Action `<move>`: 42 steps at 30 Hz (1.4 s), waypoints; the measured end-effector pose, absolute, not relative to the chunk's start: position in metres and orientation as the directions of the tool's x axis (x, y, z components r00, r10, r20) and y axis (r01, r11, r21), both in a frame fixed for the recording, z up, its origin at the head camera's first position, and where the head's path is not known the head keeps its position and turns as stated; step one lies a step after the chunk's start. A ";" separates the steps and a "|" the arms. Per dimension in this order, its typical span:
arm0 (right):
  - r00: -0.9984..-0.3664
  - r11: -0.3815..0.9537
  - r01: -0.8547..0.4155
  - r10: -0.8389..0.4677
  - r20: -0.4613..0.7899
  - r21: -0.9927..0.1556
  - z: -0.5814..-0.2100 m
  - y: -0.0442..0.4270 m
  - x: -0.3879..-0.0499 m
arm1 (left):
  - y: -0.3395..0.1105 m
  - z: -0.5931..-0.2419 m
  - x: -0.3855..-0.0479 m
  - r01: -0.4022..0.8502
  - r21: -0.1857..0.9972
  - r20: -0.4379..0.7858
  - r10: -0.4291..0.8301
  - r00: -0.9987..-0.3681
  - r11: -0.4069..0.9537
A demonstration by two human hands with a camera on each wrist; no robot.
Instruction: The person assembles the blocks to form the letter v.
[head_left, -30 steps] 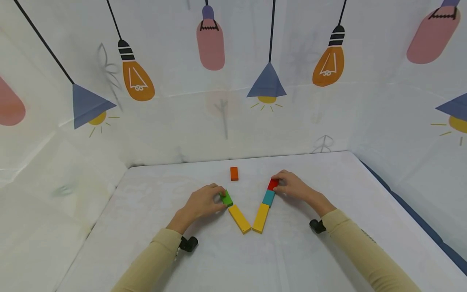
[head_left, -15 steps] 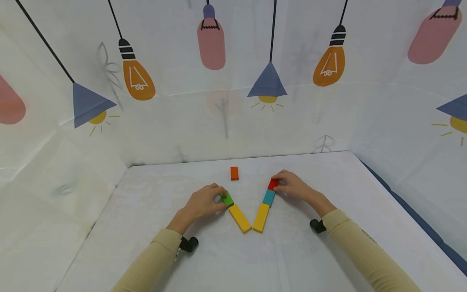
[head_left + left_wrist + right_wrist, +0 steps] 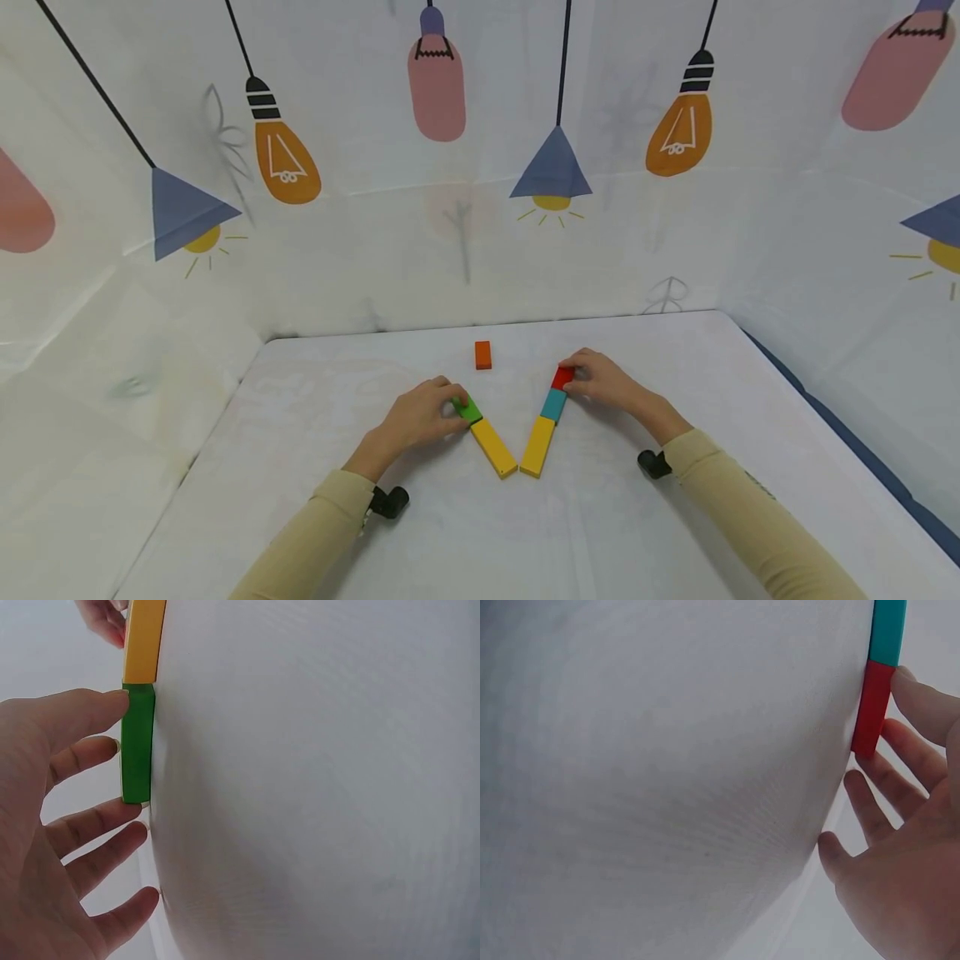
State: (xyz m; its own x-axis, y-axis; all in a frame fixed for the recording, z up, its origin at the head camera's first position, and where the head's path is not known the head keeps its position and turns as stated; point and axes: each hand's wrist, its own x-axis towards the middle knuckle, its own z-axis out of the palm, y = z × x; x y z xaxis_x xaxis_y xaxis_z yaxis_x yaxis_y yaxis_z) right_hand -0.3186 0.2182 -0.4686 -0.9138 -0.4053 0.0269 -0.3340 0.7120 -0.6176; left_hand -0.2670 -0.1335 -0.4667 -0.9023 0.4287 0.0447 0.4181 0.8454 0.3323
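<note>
My left hand (image 3: 422, 414) holds a green block (image 3: 468, 410) by its edges, thumb at one side and fingers at the far side and end. In the left wrist view the green block (image 3: 137, 746) meets the end of a yellow block (image 3: 142, 641). My right hand (image 3: 603, 382) grips a red block (image 3: 561, 378) likewise, thumb near its joint with a teal block (image 3: 553, 405). A second yellow block (image 3: 537, 447) continues that row. With the left yellow block (image 3: 494, 448), the rows form a V on the table, its point towards me.
An orange block (image 3: 483, 355) lies alone farther back, between the V's two arms. The white-covered table (image 3: 420, 533) ends at a pale curtain (image 3: 375, 250) printed with lamps. Both wrists carry small black cameras.
The green block has shifted slightly towards the left yellow block, closing the small gap between them. My right hand and the red block stay in place.
</note>
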 end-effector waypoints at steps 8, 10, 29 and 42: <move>-0.912 0.712 -0.340 -0.408 0.032 -0.614 -0.468 0.220 -0.318 | -0.134 -0.467 -0.266 0.430 0.355 0.054 0.441 -0.896 0.830; -0.911 0.711 -0.345 -0.411 0.035 -0.613 -0.469 0.220 -0.318 | -0.134 -0.468 -0.266 0.433 0.356 0.054 0.444 -0.894 0.828; -0.907 0.701 -0.352 -0.418 0.044 -0.621 -0.469 0.220 -0.318 | -0.134 -0.465 -0.262 0.448 0.378 0.055 0.463 -0.885 0.810; -0.906 0.700 -0.358 -0.421 0.048 -0.617 -0.468 0.220 -0.317 | -0.135 -0.466 -0.261 0.461 0.386 0.066 0.475 -0.878 0.799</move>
State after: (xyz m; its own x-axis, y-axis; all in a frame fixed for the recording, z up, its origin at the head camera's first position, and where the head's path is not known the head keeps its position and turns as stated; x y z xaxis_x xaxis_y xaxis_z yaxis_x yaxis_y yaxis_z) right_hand -0.3174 0.2200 -0.4678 -0.9058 -0.4209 0.0479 -0.3581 0.7004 -0.6174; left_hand -0.2606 -0.1346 -0.4660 -0.8777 0.4746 0.0661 0.4612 0.7991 0.3857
